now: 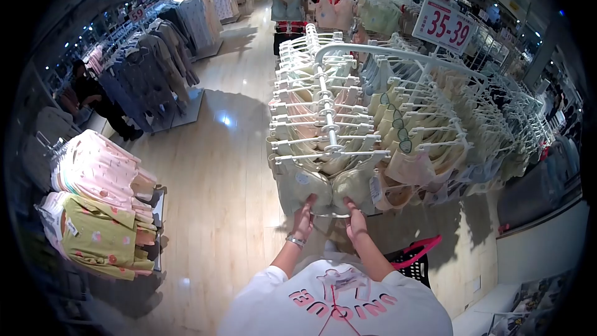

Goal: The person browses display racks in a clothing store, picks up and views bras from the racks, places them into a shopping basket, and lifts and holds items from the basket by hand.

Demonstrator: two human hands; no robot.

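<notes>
A pale cream bra (289,188) hangs from a white clip hanger at the front end of the rack, its cups facing me. My left hand (303,221) grips the lower edge of the left cup, with the thumb on the front and the other fingers mostly hidden. On the right cup, my right hand (356,223) has the same hold, thumb resting on the fabric. A round pale sticker (303,178) shows on the left cup. Behind it, more bras on white hangers (329,121) line the rail.
Beside the hanging bras, other bras (413,165) crowd the right-hand rail under a 35-39 price sign (444,25). A black basket with a pink handle (420,252) is by my right arm. Pajama racks (102,227) stand left across the aisle (217,211); a person in dark clothes (102,99) is farther back.
</notes>
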